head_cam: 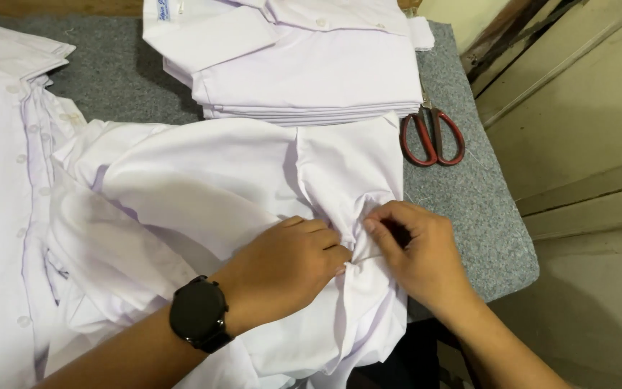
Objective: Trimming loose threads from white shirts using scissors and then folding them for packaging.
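Note:
A loose white shirt (210,180) lies spread across the grey padded table (469,216). My left hand (286,266), with a black watch on the wrist, presses down on the bunched fabric near the table's front edge. My right hand (415,248) pinches a fold of the same shirt right beside it, fingertips close to those of the left hand. The cloth gathers into creases between the two hands and hangs over the front edge.
A stack of folded white shirts (296,65) sits at the back of the table. Red-handled scissors (432,135) lie to its right. Another white shirt with a button row (1,180) lies at the left. Beige floor and wall panels (584,144) are to the right.

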